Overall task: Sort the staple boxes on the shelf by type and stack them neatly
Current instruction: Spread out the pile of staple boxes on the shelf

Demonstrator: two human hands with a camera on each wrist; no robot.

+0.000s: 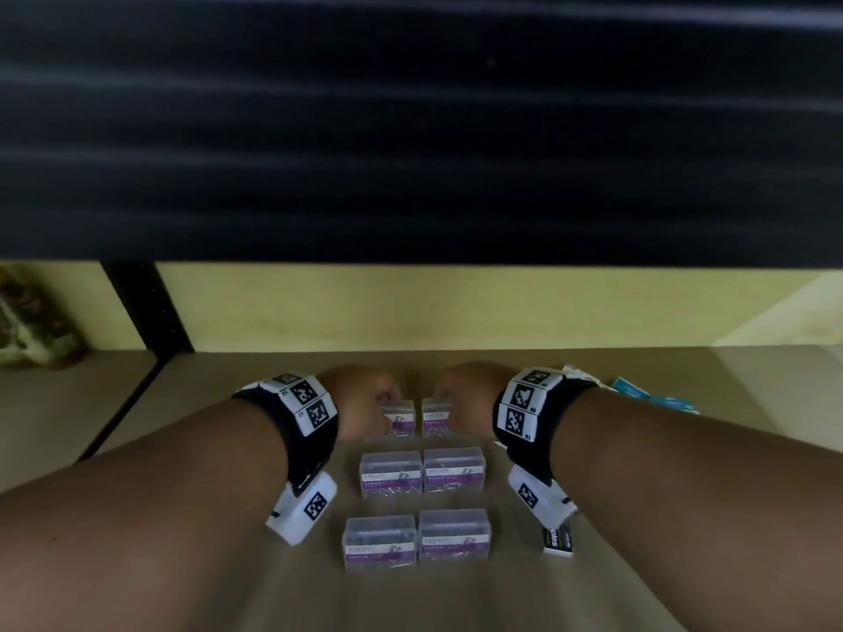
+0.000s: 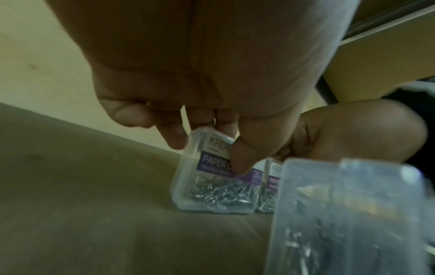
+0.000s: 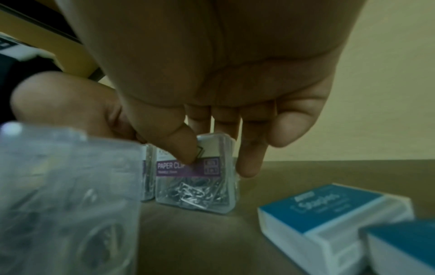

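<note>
Several clear paper-clip boxes with purple labels stand in three rows of two on the tan shelf (image 1: 182, 449). My left hand (image 1: 365, 399) pinches the far left box (image 1: 401, 419), thumb on its label and fingers behind it; in the left wrist view the left hand (image 2: 209, 154) holds this box (image 2: 212, 193) upright on the shelf. My right hand (image 1: 460, 394) pinches the far right box (image 1: 435, 421) the same way, as the right hand (image 3: 217, 163) and its box (image 3: 197, 188) show in the right wrist view. The two held boxes sit side by side, nearly touching.
The middle pair (image 1: 422, 472) and near pair (image 1: 417, 540) of clear boxes lie between my forearms. A dark staple box (image 1: 557, 538) sits under my right wrist. Blue staple boxes (image 3: 329, 210) lie right of my right hand. A dark shelf hangs low overhead, with a yellow wall behind.
</note>
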